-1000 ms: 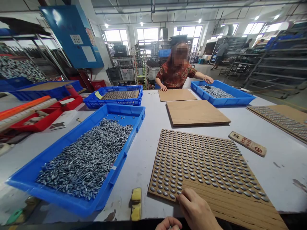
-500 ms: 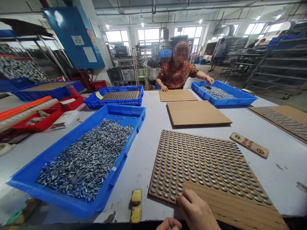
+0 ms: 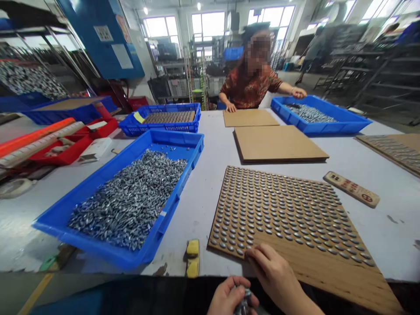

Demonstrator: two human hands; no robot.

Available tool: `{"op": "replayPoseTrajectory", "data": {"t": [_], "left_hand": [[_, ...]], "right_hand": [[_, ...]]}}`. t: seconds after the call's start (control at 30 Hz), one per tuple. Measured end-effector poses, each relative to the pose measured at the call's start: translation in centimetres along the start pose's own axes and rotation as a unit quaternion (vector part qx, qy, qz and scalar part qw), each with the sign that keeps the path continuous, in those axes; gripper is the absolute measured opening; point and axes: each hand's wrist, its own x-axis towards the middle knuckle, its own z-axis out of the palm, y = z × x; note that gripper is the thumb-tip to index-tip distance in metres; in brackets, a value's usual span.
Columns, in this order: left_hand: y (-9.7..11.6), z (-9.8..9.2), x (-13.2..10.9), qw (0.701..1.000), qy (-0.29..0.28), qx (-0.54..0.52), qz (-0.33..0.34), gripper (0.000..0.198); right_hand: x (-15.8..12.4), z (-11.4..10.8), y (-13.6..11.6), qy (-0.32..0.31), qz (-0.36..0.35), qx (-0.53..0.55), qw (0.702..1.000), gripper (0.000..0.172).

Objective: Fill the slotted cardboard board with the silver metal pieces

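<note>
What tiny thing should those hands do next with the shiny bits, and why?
Probably set one more shiny piece from the left hand onto the board, close to the right hand. The nearest rows stop around there, the board is bare beyond them, and the left hand holds a small bunch.

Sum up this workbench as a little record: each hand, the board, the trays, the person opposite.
Left hand: cupped around gray metallic pieces
Right hand: fingertips at the cardboard sheet's near edge
Cardboard sheet: rows of oval pieces; near right part bare
Near blue tray: heaped with loose gray pieces
Far right blue tray: holds similar pieces
Person opposite: one hand by a flat sheet, other at the far tray
</note>
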Motion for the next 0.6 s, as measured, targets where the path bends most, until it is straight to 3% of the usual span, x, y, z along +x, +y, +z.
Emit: {"op": "replayPoseTrajectory", "data": {"t": [0.1, 0.23, 0.6], "left_hand": [[0.6, 2.0, -1.6, 0.999, 0.039, -0.030, -0.013, 0.050], [1.3, 3.3, -2.9, 0.998, 0.044, -0.047, -0.015, 0.037], [0.5, 2.5, -2.7, 0.996, 0.064, -0.051, -0.022, 0.041]], "right_hand": [[-0.3, -0.7, 0.0, -0.016, 0.016, 0.024, 0.999, 0.022], [-0.6, -1.3, 0.3, -0.035, 0.027, 0.055, 0.998, 0.019], [-0.6, -0.8, 0.3, -0.025, 0.018, 0.030, 0.999, 0.022]]}}
